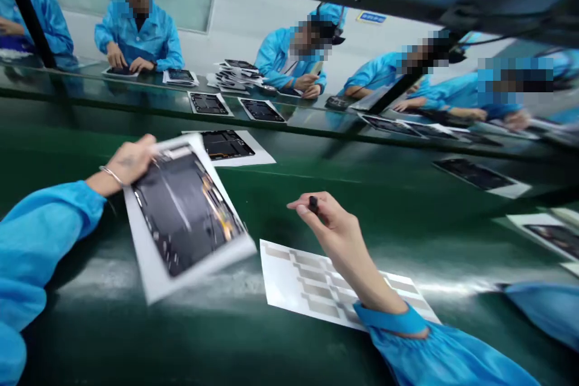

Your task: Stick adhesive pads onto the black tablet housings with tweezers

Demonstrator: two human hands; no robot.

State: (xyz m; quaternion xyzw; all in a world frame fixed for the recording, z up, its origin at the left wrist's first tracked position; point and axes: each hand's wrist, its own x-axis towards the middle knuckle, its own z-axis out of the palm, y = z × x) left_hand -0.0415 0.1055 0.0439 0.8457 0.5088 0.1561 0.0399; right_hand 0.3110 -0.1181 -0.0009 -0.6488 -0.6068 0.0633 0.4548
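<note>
Our left fingers (pixel 143 148) clamp a glossy black tablet panel (pixel 183 211) on stiff white card (pixel 151 271), while our right fingers (pixel 302 204) pinch a small black stub (pixel 313 204) above the smooth green table (pixel 271 199).

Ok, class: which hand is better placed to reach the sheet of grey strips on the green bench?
Likely the right hand: its wrist is over the sheet of grey strips, though its fingers pinch a small black item. The left hand is busy gripping a dark panel on white backing, farther away.

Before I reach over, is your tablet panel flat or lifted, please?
Lifted: the left hand holds the tablet panel tilted above the bench.
</note>
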